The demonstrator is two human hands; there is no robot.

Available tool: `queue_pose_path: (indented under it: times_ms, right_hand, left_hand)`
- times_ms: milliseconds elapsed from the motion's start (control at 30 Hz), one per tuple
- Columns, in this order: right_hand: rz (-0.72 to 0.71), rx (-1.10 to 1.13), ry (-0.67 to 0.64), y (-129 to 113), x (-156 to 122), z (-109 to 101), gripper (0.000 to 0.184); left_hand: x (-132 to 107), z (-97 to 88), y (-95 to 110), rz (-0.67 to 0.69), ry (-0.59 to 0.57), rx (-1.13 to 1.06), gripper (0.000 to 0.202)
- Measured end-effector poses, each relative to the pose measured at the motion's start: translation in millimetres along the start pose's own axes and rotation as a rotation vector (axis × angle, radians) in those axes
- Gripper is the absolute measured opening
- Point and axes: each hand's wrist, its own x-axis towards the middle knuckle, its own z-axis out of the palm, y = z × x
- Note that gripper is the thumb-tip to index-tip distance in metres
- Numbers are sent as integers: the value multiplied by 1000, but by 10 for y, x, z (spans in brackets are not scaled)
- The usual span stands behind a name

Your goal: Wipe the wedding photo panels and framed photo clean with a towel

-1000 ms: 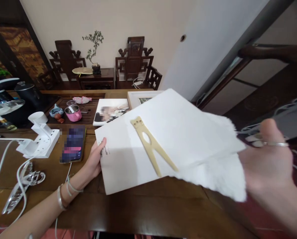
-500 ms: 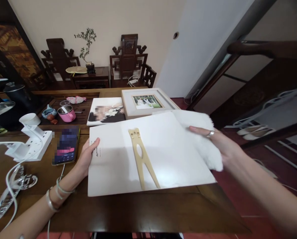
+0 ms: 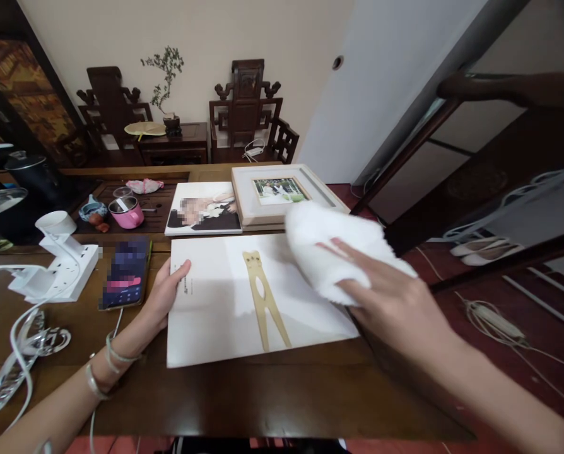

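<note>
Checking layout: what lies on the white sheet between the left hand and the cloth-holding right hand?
The head view shows a tan forked paper tool on the white sheet.
</note>
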Motion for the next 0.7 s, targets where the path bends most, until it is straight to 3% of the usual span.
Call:
queue_pose_path:
  times_ms: [167,400,567,700]
  right_hand:
    - [-86,106,-155,-265,-37,295,34]
    - [-6,205,-185,-280,-162,407,44]
    - [-7,181,-205,-300,-169,423,44]
    - [-6,169,-214,-307,-173,431,44]
  left_hand:
    - [58,-35,13,-8,-2,44,37]
    - [58,-49,51,13,-12,285,46]
    - [73,-119,47,292,55,639,57]
    - [64,-143,32,494,111,813,52]
